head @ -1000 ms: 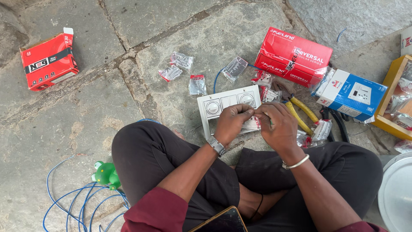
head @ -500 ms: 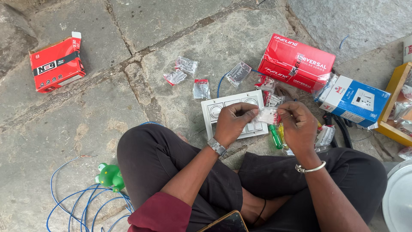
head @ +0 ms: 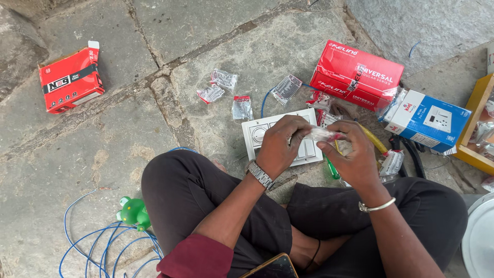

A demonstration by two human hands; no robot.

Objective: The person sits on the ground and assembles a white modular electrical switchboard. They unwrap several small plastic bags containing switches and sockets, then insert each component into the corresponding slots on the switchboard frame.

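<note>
Both hands pinching one small clear packet above the switch plate

The left hand [head: 280, 146] and right hand [head: 355, 154] nip the clear packet [head: 321, 135] between fingertips, just over the white switch plate's [head: 257, 135] right half. Bare stone floor [head: 103, 149] lies open towards nine o'clock; red box [head: 360, 74] at one, blue-white box [head: 429, 121] at three crowd in

An improvised electrical work spot on a rough stone-slab floor [head: 103, 154], outdoors or in an unfinished building. Around a white switch plate [head: 257, 135] lying on the slabs: a red carton [head: 360, 74] just beyond it, a blue-and-white socket box [head: 429, 119] to its right, small plastic packets [head: 224, 79] to its upper left, and loose blue wire [head: 87, 242] well to its lower left.
</note>
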